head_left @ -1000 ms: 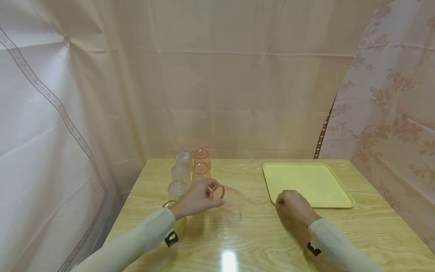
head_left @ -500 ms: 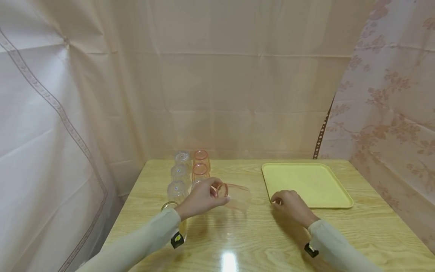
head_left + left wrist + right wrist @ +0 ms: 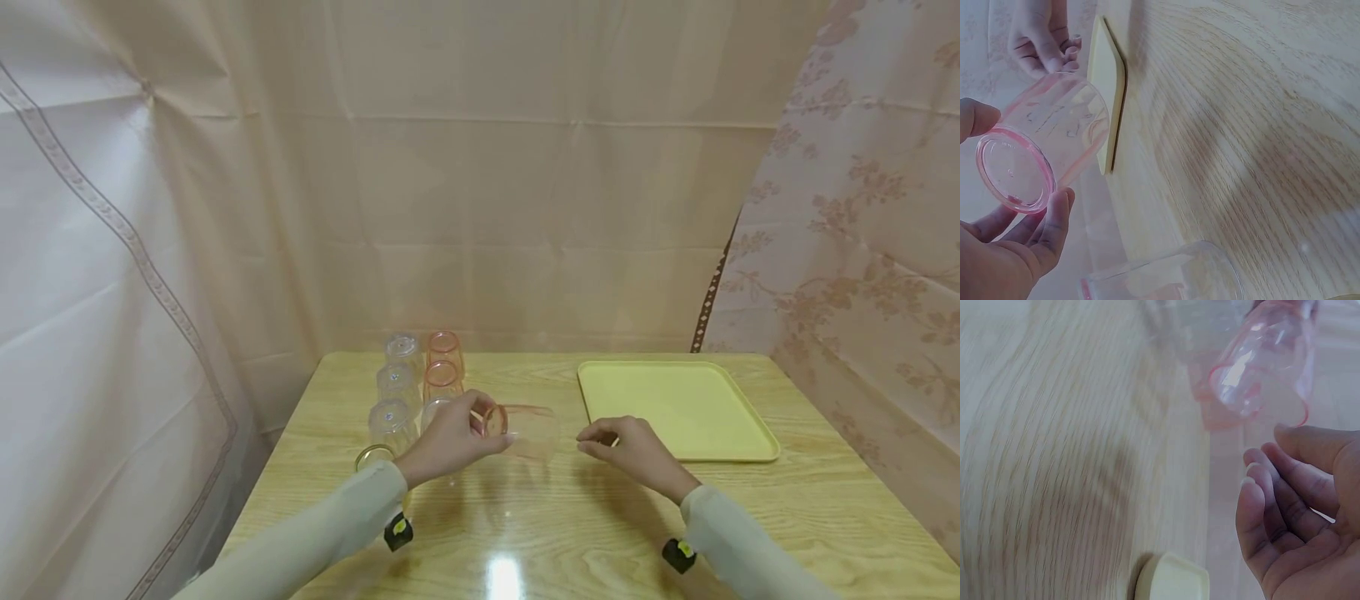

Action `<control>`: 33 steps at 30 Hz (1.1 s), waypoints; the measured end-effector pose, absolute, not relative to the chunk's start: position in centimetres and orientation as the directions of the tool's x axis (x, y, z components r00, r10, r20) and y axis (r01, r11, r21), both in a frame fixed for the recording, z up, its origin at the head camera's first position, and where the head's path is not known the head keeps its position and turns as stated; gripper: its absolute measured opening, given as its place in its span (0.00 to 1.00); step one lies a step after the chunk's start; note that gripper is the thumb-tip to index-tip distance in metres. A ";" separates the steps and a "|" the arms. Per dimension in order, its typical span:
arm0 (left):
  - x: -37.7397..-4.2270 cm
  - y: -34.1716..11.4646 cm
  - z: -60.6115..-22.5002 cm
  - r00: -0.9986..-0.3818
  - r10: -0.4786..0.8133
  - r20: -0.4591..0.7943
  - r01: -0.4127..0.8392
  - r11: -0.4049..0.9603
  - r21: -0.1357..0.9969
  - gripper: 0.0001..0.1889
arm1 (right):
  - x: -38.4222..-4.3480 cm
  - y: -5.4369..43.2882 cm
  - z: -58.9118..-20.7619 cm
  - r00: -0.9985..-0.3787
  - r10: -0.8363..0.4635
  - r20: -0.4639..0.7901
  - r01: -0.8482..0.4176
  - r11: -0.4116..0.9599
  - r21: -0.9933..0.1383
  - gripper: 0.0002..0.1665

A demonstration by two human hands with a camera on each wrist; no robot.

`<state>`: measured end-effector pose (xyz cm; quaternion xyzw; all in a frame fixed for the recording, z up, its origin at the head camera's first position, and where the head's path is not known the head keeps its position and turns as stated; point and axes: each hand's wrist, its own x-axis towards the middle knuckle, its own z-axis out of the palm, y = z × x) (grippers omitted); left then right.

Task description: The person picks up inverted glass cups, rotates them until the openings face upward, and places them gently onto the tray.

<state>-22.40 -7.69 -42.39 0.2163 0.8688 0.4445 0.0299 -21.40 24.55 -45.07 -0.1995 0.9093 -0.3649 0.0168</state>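
My left hand (image 3: 450, 440) pinches a see-through pink tumbler (image 3: 531, 429) near its base. The tumbler is tipped on its side above the table, its mouth facing right. In the left wrist view, the thumb and fingers grip either side of the pink-rimmed base (image 3: 1015, 170). My right hand (image 3: 632, 450) hovers a little right of the mouth, beside the tray's near left corner. Its fingers are loosely bent and hold nothing; in the right wrist view the thumb comes close to the tumbler's rim (image 3: 1305, 415). Whether they touch, I cannot tell.
Upside-down tumblers stand in rows at the left: clear ones (image 3: 396, 379), pink ones (image 3: 443, 375), and a yellow-rimmed one (image 3: 374, 455) partly behind my left forearm. A yellow tray (image 3: 675, 408) lies on the right of the wooden table (image 3: 570, 533). Curtains hang around the table.
The tumbler has moved right with my left hand and turned more level. My right hand has moved left from the tray's edge toward the mouth, and its fingers have loosened.
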 end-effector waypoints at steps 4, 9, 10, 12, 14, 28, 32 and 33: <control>-22.3 -7.6 -42.4 -0.908 0.395 0.142 0.343 0.505 0.792 0.29 | -21.1 24.1 -44.6 -0.936 -0.350 0.021 -0.235 0.581 -0.780 0.18; -22.4 -7.5 -42.7 -0.905 0.399 0.147 0.349 0.501 0.792 0.28 | -20.9 23.7 -44.0 -0.935 -0.349 -0.062 -0.125 0.487 -0.864 0.23; -22.4 -7.5 -42.8 -0.905 0.399 0.146 0.348 0.498 0.794 0.27 | -20.8 23.6 -43.9 -0.934 -0.350 -0.066 -0.116 0.474 -0.873 0.23; -22.4 -7.4 -42.8 -0.905 0.399 0.145 0.346 0.494 0.798 0.27 | -20.7 23.5 -43.6 -0.932 -0.354 -0.074 -0.103 0.456 -0.884 0.23; -22.3 -7.3 -42.8 -0.906 0.400 0.140 0.340 0.489 0.803 0.27 | -20.6 23.4 -43.5 -0.931 -0.355 -0.081 -0.091 0.441 -0.893 0.23; -22.2 -7.1 -43.0 -0.901 0.417 0.115 0.312 0.443 0.840 0.26 | -20.7 22.9 -43.6 -0.929 -0.357 -0.096 -0.049 0.375 -0.926 0.24; -22.2 -7.0 -42.9 -0.903 0.420 0.093 0.289 0.434 0.853 0.26 | -20.7 22.8 -43.5 -0.934 -0.345 -0.094 -0.028 0.333 -0.943 0.24; -22.2 -7.0 -42.9 -0.902 0.421 0.090 0.287 0.431 0.855 0.26 | -20.7 22.8 -43.5 -0.935 -0.343 -0.093 -0.025 0.325 -0.946 0.24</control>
